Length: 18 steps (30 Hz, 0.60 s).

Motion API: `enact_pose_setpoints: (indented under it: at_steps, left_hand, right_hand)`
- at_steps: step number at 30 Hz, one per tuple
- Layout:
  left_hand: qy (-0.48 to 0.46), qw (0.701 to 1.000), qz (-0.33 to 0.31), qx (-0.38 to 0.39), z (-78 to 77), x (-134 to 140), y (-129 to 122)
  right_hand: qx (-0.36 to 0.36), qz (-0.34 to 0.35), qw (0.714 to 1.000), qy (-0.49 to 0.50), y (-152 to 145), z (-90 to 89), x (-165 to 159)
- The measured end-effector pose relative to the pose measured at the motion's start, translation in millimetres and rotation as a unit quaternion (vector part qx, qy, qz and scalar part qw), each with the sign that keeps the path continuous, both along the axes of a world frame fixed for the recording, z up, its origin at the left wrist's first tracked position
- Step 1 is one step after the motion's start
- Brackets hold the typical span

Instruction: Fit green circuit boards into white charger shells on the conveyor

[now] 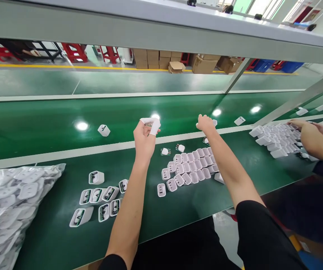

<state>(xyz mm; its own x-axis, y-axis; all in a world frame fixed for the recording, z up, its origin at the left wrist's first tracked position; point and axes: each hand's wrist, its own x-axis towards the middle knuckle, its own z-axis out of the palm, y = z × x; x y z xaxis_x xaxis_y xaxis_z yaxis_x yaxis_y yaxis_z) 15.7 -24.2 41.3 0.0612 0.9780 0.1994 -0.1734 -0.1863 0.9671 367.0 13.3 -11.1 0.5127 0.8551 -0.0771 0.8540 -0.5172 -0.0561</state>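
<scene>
black sleeve (258,228); right hand (205,123) curled (white casing (215,122) alongside)

On the dark green flat worktop (197,204), a clear plastic bag (56,168) of white plastic pieces (28,190) lies far left, open-ended white box-shaped plastic housings (96,195) sit right of it, and rows of white rounded plastic housings (188,167) stand further right, before small green circuit boards (166,151). Right of those rows lies a white plastic pile (276,139). Behind the worktop, past a straight pale strip (116,146), a glossy green flat band (48,127) carries scattered white plastic blocks (104,130), with brown cardboard boxes (203,64) on the floor beyond.
</scene>
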Motion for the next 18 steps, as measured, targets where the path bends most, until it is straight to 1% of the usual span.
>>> enact_pose_setpoints:
  at_steps: [3,5,9,11,13,16,18]
  left_hand:
    - [-0.002,1.0,-0.006,-0.008,-0.2,-2,1]
    - [-0.007,1.0,-0.005,-0.012,-0.3,-4,1]
    - [-0.012,1.0,0.0,-0.019,-0.4,-5,1]
    - [-0.013,1.0,-0.002,-0.022,-0.6,-5,1]
    - [-0.011,1.0,-0.005,-0.022,-0.8,-4,0]
    - [-0.01,1.0,-0.011,-0.02,-0.6,-3,0]
    - [-0.011,1.0,-0.014,-0.018,-0.7,-2,-1]
  right_hand:
    - [-0.019,-0.019,1.0,-0.007,10,-16.1,6]
    - [-0.022,-0.023,1.0,-0.003,19,-23.3,5]
    - [-0.012,-0.024,0.999,0.034,32,-27.9,2]
    - [0.012,-0.017,0.998,0.063,33,-24.8,3]
    - [0.051,-0.008,0.994,0.097,29,-17.0,7]
    - [0.12,-0.003,0.98,0.161,13,1.9,19]
    - [0.161,-0.004,0.964,0.214,-1,16.1,25]
